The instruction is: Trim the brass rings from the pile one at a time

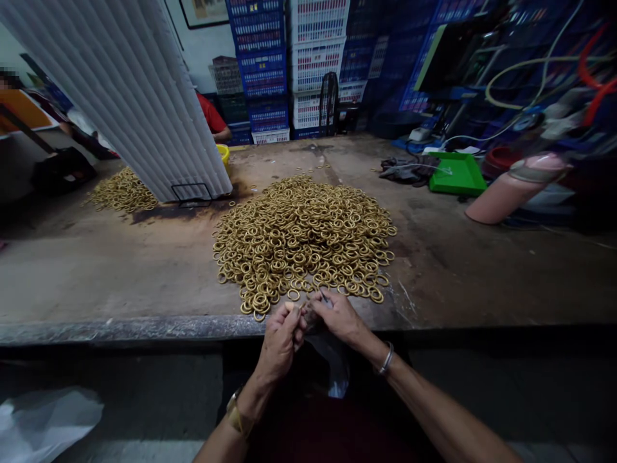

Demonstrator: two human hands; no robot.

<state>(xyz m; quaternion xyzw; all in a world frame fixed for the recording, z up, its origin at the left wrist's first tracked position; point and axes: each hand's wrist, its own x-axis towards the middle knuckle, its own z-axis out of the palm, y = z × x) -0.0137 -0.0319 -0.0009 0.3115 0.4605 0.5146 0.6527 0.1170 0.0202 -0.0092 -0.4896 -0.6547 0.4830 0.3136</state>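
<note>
A wide heap of brass-coloured metal rings [303, 225] lies on the workbench in front of me. At its near edge, over the bench's front rim, my two hands are close together. My left hand [282, 337] is closed in a pinch on what looks like one brass-coloured ring, mostly covered by the fingers. My right hand [342, 318] is closed around a slim dark tool [324, 296], whose tip rises above the fingers; its kind cannot be made out. One loose ring [293, 294] lies flat just beyond my left fingertips.
A tall corrugated white panel [144, 103] stands at the left, with a second ring pile [123, 191] beside it. Right of the heap are a green tray [457, 173], dark gloves [407, 170] and a pink bottle [515, 190]. A person in a red sleeve [210, 114] sits behind.
</note>
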